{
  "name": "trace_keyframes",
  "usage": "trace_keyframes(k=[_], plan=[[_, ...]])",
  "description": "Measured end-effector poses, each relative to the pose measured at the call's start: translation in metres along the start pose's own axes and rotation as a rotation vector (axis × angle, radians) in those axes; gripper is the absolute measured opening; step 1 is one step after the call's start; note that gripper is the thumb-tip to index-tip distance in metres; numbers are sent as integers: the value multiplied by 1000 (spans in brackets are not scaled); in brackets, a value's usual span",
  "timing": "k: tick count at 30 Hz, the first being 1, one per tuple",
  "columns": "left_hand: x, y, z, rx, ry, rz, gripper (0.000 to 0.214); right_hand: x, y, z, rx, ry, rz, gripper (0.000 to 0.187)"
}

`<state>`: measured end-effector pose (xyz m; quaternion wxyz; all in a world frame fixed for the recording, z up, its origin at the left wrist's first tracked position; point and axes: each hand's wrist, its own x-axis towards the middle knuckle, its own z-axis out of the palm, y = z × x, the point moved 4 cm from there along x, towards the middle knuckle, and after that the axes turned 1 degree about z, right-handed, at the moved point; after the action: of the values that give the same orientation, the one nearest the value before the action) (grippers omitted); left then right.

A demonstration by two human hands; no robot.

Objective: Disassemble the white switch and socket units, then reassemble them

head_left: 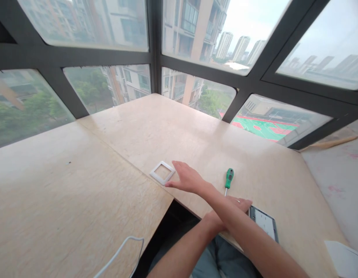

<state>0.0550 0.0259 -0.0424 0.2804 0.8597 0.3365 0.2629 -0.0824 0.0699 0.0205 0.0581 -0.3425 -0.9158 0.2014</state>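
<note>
My arms are crossed over the wooden tabletop (115, 185). My right hand (186, 179) reaches left, fingers stretched flat, its fingertips right beside a white square frame (162, 172) that lies flat on the wood. My left hand (238, 204) lies mostly under my right forearm. Its visible fingers, one with a ring, are stretched out and touch the near edge of a grey-rimmed switch panel (264, 223). A screwdriver with a green handle (229, 177) lies between the two hands, its shaft partly hidden by my arm.
A dark gap (167, 227) opens between the two table boards in front of me. A white cable (121, 251) loops at the near left. A white object (345, 258) sits at the bottom right. Large windows (196, 46) ring the table.
</note>
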Motion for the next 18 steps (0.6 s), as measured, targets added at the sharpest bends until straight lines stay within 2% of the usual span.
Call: trace_keyframes(k=[4, 10, 14, 18], plan=[[9, -7, 10, 1, -37, 71, 30, 30, -19, 22, -86, -33, 28, 75], [9, -11, 15, 19, -31, 87, 31, 29, -16, 22, -111, -42, 91, 53], [6, -7, 8, 0, -17, 94, 33, 24, -5, 22, -88, -51, 162, 56], [7, -5, 4, -2, -42, 69, 31, 16, 3, 20, -36, -3, 223, 63]])
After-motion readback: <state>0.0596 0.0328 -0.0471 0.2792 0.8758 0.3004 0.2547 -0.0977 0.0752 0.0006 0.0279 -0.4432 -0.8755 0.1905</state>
